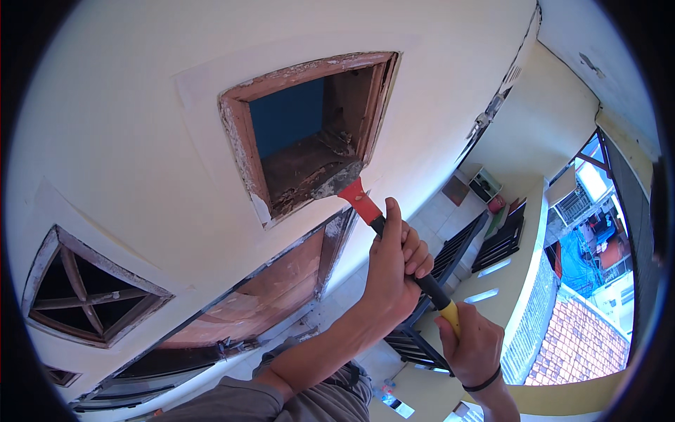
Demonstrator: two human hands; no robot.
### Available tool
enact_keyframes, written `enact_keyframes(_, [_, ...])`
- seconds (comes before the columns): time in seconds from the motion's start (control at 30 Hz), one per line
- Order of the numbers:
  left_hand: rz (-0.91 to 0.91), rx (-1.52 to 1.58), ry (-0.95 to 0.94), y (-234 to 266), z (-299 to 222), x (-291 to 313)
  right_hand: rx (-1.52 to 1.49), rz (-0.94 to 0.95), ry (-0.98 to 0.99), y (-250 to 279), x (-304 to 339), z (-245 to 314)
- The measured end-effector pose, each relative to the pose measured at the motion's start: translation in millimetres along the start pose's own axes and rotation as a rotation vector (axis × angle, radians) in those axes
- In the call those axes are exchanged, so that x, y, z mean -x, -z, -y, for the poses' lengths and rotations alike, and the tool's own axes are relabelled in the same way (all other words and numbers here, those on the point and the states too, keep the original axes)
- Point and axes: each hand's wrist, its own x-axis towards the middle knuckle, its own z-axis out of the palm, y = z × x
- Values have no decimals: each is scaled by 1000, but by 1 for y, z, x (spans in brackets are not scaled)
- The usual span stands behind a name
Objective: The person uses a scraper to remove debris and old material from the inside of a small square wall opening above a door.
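Note:
A long-handled scraper with a grey blade, a red neck and a black and yellow handle slants up to a small window opening. Its flat blade lies over the bottom rail of the worn wooden frame, near the lower right corner; whether it touches the wood I cannot tell. My left hand is wrapped round the black part of the handle, its index finger pointing up. Lower down, my right hand grips the handle by the yellow part. The frame's wood is chipped, with peeling paint and rough, broken patches along the sill.
Cream wall surrounds the opening. Below is a brown wooden door; at lower left, a window with crossed bars. Black railings and a low wall edge the tiled balcony, with a tiled roof beyond.

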Motion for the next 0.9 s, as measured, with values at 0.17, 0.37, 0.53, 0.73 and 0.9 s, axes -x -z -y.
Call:
enact_keyframes(0.17, [18, -25, 26, -8, -5, 1, -365, 60, -176, 5, 3, 5])
enact_keyframes(0.37, [60, -69, 3, -7, -4, -2, -491, 181, -294, 17, -5, 4])
enact_keyframes(0.53, [58, -68, 18, -14, -1, -6, -565, 192, -310, 18, -10, -11])
enact_keyframes(0.73, [63, -49, -23, -8, -5, 3, -362, 103, -225, 19, -3, 9])
enact_keyframes(0.9, [49, -33, 2, -8, -11, 14, -317, 60, -209, 19, 6, 21])
